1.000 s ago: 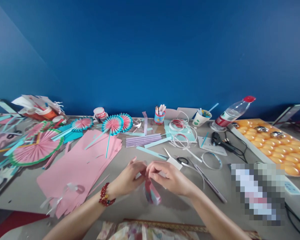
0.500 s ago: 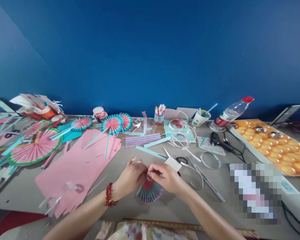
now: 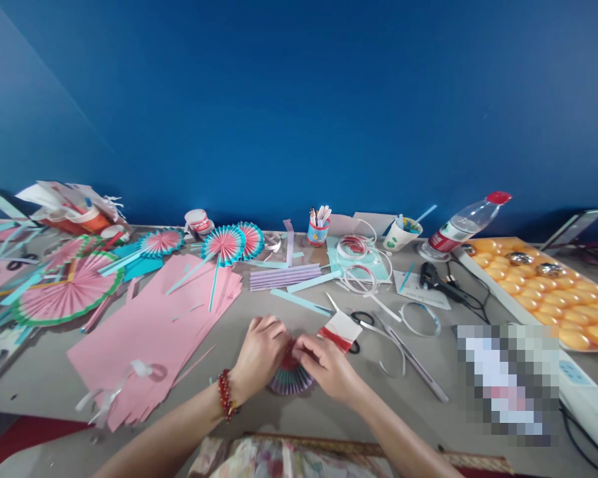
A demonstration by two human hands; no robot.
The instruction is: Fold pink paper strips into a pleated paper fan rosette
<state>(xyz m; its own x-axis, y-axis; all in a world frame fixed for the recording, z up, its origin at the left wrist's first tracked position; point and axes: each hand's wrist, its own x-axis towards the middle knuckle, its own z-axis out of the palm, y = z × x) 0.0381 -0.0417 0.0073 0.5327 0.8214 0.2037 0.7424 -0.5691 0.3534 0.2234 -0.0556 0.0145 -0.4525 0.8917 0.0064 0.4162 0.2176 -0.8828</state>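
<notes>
Clock face centred on the paper fan [image 3: 290,383], 12 = away from the wearer. Fan is at the near-middle of the grey desk [image 3: 219,415], between both hands, right in front of the wearer.

Grip: left hand [image 3: 260,355] comes in from 9-10, fingers curled, tips on the fan's narrow end. Right hand [image 3: 326,367] comes in from 3, thumb and index nearly together on the same end. Both pinched down on paper, hardly any gap. Left thumb hidden; can't tell how hard either one squeezes.

Fan vs grip: gathered end sits at the fingertips, pleated part spreads out below them toward 6. Hands cover its upper flanks, so full outline can't be read. Can't tell if the rim touches the desk.

Looks: small, tight accordion folds, pinkish-red near the gathered end, going to dark purple and greenish at the rim. Rim is curved, slightly zigzag.

Pointing: narrow end to 12, rounded rim to 6. Centreline runs roughly 12-6, folds fanning either side of it. Can't call the long axis with the sides covered.

Nearby: red-and-white card [image 3: 339,332] at 1-2, just beyond the right hand, partly over the scissors [image 3: 363,318]. Pink sheets [image 3: 144,332] at 10. Purple pleated strip [image 3: 286,277] at 12.
</notes>
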